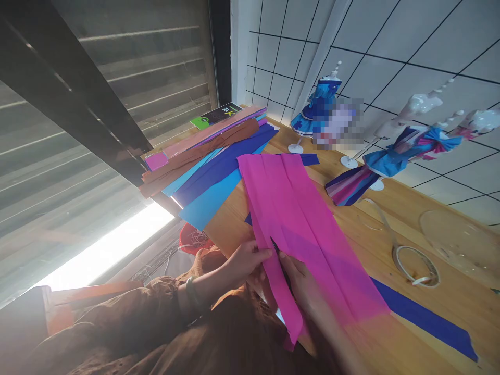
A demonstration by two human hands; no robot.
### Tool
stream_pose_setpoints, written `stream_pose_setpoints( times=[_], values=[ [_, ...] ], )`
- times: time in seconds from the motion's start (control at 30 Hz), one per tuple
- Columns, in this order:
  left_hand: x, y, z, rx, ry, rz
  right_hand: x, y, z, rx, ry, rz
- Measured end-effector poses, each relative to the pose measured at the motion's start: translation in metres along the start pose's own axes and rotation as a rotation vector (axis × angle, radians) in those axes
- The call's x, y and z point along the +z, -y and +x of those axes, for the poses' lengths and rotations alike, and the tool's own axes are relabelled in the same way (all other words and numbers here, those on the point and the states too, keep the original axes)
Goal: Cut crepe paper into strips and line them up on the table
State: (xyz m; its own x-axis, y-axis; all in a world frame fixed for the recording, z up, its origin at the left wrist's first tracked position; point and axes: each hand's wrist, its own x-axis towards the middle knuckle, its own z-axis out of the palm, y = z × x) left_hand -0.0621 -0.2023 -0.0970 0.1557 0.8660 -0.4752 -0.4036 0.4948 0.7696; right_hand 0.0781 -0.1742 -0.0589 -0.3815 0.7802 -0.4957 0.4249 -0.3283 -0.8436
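Observation:
A long sheet of bright pink crepe paper point(297, 208) lies slantwise over the table, with lengthwise creases. My left hand point(250, 260) pinches its left edge between thumb and fingers. Close beside it, my right hand point(299, 276) is closed round dark scissors point(275, 246), whose pointed tip shows on the pink paper; the handles are hidden in the hand. Below the blades a narrow pink strip point(287, 307) stands apart from the wide sheet and hangs toward my lap. Under the sheet runs a dark blue paper strip point(425, 317), sticking out at both sides.
Brown, blue and purple paper rolls point(203, 151) lie at the table's far left. Small dress forms in paper dresses point(390, 156) stand along the tiled wall. A tape roll point(416, 265) lies on the right of the wooden table point(461, 291). A red basket point(193, 239) is below the edge.

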Motion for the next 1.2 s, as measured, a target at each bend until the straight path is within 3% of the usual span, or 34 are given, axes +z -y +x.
stream_pose_setpoints(
  times=[0.13, 0.27, 1.2],
  values=[
    [-0.007, -0.009, 0.009, 0.075, -0.033, -0.05, 0.0, 0.005, -0.002, -0.011, -0.017, -0.007],
    [-0.01, -0.015, 0.016, 0.061, -0.058, -0.062, -0.002, 0.006, -0.003, 0.002, -0.017, -0.053],
    [-0.014, -0.004, 0.019, 0.057, -0.043, -0.071, -0.002, 0.014, 0.008, -0.001, 0.081, 0.016]
  ],
)
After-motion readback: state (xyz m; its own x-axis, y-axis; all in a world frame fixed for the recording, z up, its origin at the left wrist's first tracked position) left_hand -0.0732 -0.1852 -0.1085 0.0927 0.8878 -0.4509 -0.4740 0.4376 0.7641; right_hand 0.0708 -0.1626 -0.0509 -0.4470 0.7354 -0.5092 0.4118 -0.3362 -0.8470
